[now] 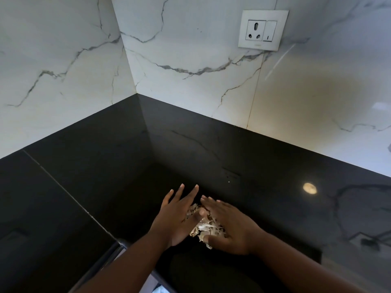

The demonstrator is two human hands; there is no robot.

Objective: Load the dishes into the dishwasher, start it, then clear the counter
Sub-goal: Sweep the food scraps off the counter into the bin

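1. A small heap of pale scraps (204,226) lies on the black counter (211,149), caught between both hands.
2. The left hand (176,216) has its fingers spread and flat, its palm against the heap's left side.
3. The right hand (229,226) cups the heap's right side, fingers loosely together.
4. Beyond the heap the counter runs bare to the marble corner, with a wall socket (262,29) high up.
5. The counter's front edge lies just nearer than the heap.

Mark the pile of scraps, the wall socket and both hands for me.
pile of scraps (206,226), head view, on the pale shreds showing between the hands.
wall socket (263,29), head view, on the white faceplate.
left hand (176,214), head view, on its back.
right hand (229,224), head view, on its back.
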